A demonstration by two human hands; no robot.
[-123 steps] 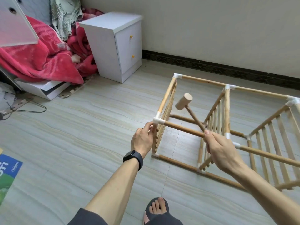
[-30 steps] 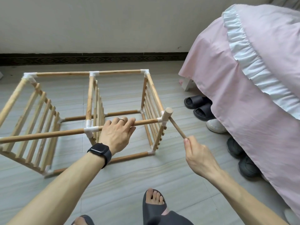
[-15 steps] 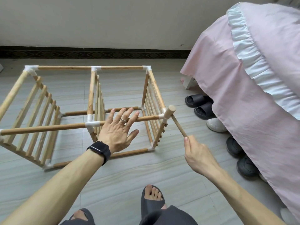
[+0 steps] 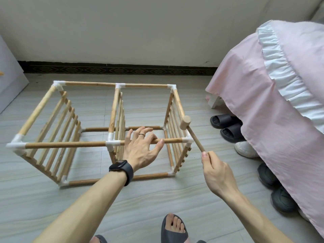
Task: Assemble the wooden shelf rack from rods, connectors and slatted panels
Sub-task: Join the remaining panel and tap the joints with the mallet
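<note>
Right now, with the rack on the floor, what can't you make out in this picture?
All in the head view:
The front right connector: the mallet handle crosses it, so its seating is unclear.
The front top rod: a stretch lies under the left hand.
The mallet handle's end: buried in the right hand.
The white shoe: mostly under the pink bed cover.
The white cabinet: cut off by the left edge.

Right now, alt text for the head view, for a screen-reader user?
A person's right hand holds a wooden mallet with its head just above the white corner connector of a pale wooden slatted shelf rack on a grey tiled floor. The open left hand rests on its top front rod. Pink-covered bed at right.
</note>
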